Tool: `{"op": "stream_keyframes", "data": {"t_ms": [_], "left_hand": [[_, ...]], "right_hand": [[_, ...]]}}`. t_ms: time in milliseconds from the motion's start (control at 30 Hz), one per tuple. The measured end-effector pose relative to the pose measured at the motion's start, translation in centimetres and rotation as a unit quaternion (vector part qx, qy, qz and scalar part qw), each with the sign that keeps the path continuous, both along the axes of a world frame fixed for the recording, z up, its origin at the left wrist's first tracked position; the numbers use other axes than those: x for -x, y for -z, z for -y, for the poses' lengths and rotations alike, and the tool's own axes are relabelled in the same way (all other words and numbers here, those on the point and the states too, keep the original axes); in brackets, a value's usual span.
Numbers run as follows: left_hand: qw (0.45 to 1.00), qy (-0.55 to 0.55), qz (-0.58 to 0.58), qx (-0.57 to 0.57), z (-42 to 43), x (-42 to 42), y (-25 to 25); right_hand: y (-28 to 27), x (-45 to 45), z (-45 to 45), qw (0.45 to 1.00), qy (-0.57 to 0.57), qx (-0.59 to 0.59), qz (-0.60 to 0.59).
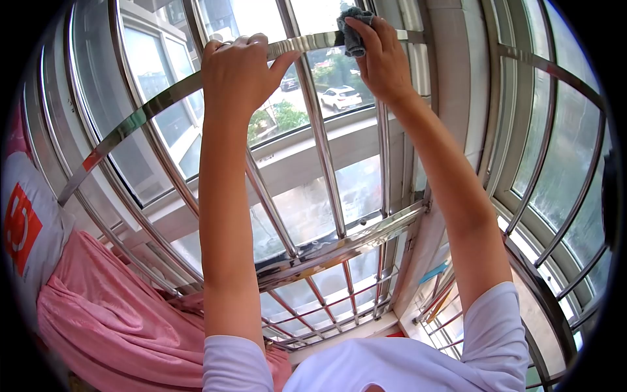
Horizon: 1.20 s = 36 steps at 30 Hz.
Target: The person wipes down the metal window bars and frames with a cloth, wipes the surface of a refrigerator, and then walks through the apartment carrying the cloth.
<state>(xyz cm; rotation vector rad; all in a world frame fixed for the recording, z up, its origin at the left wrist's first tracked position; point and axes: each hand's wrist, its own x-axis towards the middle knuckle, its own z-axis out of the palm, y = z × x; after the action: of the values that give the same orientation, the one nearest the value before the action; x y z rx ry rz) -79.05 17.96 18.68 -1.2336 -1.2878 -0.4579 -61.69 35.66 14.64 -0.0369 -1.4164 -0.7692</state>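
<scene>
Up high, my left hand (pixel 238 75) is closed over the flat, shiny horizontal rail (pixel 160 102) of a metal window grille, its thumb stretched along the bar. My right hand (pixel 385 62) pinches a crumpled dark grey cloth (pixel 354 31) against the same rail, near its right end. Part of the cloth is hidden behind my fingers. Round upright bars (pixel 324 153) cross behind the rail and run down to a lower metal ledge (pixel 346 245). Both arms are raised and stretched forward.
Window panes (pixel 300 209) lie behind the bars, with a white car (pixel 341 98) outside. Pink fabric (pixel 124 300) and a white bag with a red patch (pixel 32 228) are at the left. Another barred window (pixel 555 144) stands on the right.
</scene>
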Motion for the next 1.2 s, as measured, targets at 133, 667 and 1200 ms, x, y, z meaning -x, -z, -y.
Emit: {"op": "stream_keyframes", "data": {"t_ms": [133,667,1200], "left_hand": [[1.0,0.006,0.005,-0.014,-0.1,-0.2,0.2],[0.999,0.018,-0.021,-0.046,-0.4,0.1,0.4],[0.994,0.048,-0.054,-0.078,-1.2,1.1,0.7]], "right_hand": [[-0.6,0.9,-0.2,0.996,-0.047,0.037,-0.062],[-7.2,-4.8,-5.0,0.894,-0.041,0.438,0.085],[-9.3,-7.7,-3.0,0.89,0.401,0.184,0.114]]}}
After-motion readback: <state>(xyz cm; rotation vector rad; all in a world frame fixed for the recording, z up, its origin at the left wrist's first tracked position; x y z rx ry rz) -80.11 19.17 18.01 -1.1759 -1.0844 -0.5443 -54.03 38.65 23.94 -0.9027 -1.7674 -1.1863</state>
